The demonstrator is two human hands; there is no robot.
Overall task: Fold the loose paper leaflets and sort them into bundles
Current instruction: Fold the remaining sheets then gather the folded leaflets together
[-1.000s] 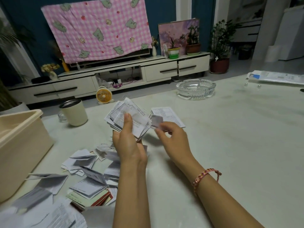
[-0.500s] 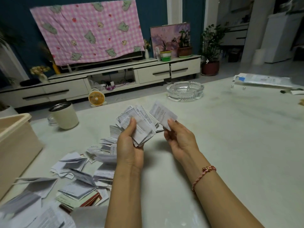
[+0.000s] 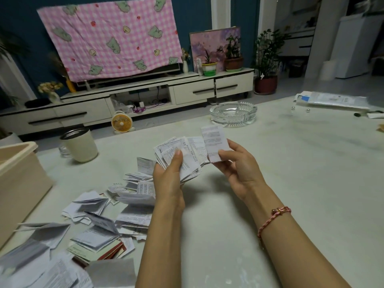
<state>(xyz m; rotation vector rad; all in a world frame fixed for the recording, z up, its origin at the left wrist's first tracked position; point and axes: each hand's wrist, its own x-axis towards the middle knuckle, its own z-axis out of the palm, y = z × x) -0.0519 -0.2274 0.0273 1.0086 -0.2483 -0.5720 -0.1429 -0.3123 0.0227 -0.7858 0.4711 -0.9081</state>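
At the far left edge a beige plastic bin (image 3: pixel 18 181) stands on the pale table (image 3: pixel 291 183), with a cream mug (image 3: pixel 81 145) behind it. Beside the bin, loose folded leaflets (image 3: pixel 97 221) lie scattered over the table's near-left area, some tented, some flat, overlapping one another. The left hand (image 3: pixel 169 177) is raised above the table's middle, its thumb pressed down on a fanned bundle of leaflets (image 3: pixel 185 154) with the fingers closed underneath. Just to the right, touching the fan's edge, the right hand (image 3: pixel 239 169) pinches 1 single leaflet (image 3: pixel 214 142) upright between thumb and fingers. A red braided bracelet (image 3: pixel 272 219) circles that wrist. Beyond the hands sits a glass ashtray (image 3: pixel 233 113), and a flat white packet (image 3: pixel 332 99) lies at the far right.
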